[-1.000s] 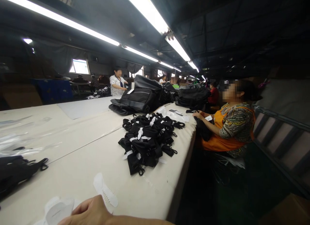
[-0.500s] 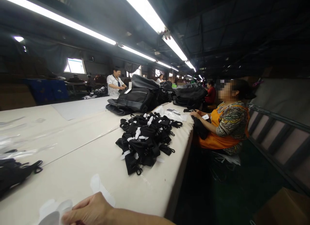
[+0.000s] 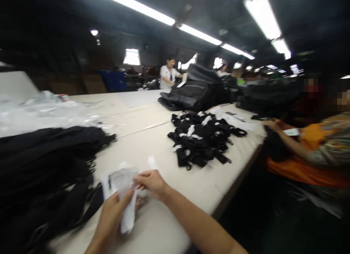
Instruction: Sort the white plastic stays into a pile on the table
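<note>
My left hand [image 3: 112, 208] grips a small bunch of thin white paper-like pieces [image 3: 128, 218] with jagged edges, close to the table's near side. The top of the bunch looks translucent and is slightly blurred. At its upper right edge, the fingers of my right hand [image 3: 153, 183] are pinched together on the same pieces. Another white piece [image 3: 152, 162] lies on the table just beyond my right hand. Farther right sits a heap of black straps [image 3: 202, 139] with clips and white pieces wrapped on some of them.
A large pile of black fabric straps [image 3: 41, 166] covers the left of the cream table [image 3: 153, 137]. Clear plastic bags [image 3: 54, 113] lie behind it. Black bags [image 3: 191, 91] are stacked farther back. A co-worker in an orange apron [image 3: 311, 137] sits at the right edge; another person [image 3: 168, 76] stands across.
The view has swung left and down. My left hand has come into view, holding the white pieces together with my right hand. The black pile on the left shows more fully.
</note>
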The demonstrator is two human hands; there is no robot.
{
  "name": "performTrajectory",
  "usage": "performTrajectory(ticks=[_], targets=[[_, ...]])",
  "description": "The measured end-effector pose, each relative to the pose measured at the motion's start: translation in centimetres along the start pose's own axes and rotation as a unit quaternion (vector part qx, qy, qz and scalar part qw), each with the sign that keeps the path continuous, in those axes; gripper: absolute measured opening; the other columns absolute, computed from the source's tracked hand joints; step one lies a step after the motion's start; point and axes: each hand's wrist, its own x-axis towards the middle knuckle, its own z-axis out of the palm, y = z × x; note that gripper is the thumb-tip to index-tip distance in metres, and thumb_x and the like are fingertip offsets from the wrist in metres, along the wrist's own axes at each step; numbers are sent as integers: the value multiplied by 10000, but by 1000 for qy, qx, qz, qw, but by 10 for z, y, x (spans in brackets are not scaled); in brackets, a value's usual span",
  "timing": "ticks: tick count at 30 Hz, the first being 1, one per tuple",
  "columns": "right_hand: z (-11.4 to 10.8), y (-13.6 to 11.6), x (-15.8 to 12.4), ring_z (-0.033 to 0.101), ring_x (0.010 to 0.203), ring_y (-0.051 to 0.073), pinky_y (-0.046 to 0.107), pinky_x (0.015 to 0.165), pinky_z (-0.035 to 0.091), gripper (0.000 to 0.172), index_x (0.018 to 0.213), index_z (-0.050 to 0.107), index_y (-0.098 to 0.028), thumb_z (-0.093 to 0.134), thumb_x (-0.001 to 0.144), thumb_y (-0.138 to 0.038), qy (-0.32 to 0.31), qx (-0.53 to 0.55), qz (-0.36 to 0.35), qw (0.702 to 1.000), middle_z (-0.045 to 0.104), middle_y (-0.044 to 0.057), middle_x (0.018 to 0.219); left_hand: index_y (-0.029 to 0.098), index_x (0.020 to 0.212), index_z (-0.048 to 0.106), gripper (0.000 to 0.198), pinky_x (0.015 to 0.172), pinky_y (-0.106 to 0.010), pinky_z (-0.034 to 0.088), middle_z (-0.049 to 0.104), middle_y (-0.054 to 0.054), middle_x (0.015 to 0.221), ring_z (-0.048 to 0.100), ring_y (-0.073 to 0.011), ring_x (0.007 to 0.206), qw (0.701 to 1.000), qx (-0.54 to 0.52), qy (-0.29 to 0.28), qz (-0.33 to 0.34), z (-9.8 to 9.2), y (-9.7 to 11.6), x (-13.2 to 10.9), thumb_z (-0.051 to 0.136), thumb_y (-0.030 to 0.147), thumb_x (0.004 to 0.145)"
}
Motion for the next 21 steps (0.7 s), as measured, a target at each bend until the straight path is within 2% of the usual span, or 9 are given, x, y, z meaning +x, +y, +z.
performTrajectory(ticks=[1,5,9,13,15,17,19,21], targets=[[-2,2,1,505,480,66,178,486,392,374,612,674,-107,883,535,-408,-6,2,-5,1000,602,-11,520,125,814,702,408,445,-277,491,714,-72,628,635,-223,496,996,-52,-64,-23,2,1,-4,843,439,596],[-10,17,17,456,489,48,177,491,347,397,669,679,-109,870,538,-431,-14,15,-25,999,570,-37,525,113,918,686,474,510,-297,528,713,-74,719,638,-199,533,992,-105,-68,-30,9,1,-2,783,510,676],[-18,21,27,441,475,63,213,492,341,443,720,678,-104,858,560,-476,14,0,-57,998,570,-24,545,90,905,675,466,540,-253,512,667,-57,699,605,-142,541,990,-128,-57,-16,8,1,0,764,509,722],[-29,14,30,402,486,72,225,486,297,437,623,599,-133,850,591,-489,72,-44,-125,989,508,-44,515,87,953,645,529,556,-254,505,700,-100,739,634,-154,569,984,-142,-103,-14,5,2,-4,685,586,780],[-30,11,29,373,501,72,225,489,282,430,609,572,-147,842,618,-482,76,-63,-154,983,460,-63,511,90,924,637,533,538,-240,483,707,-111,721,630,-152,554,981,-143,-131,-12,4,1,-4,643,609,805],[-27,10,25,389,522,81,227,500,298,405,655,614,-143,817,653,-494,41,-76,-160,983,476,-54,541,93,890,631,523,511,-225,460,699,-102,685,606,-136,515,978,-141,-153,-13,4,0,-4,614,612,825],[-21,10,18,439,543,96,235,517,335,403,689,656,-133,776,695,-518,-21,-84,-146,985,532,-22,589,94,871,626,513,479,-216,438,683,-88,649,580,-123,474,976,-136,-170,-18,5,-1,-5,596,605,839],[-16,10,13,460,548,101,244,532,357,414,655,655,-131,750,716,-528,-71,-83,-132,985,550,-4,610,94,874,622,512,465,-215,435,671,-80,636,575,-123,460,974,-130,-183,-23,5,-2,-6,579,604,848]])
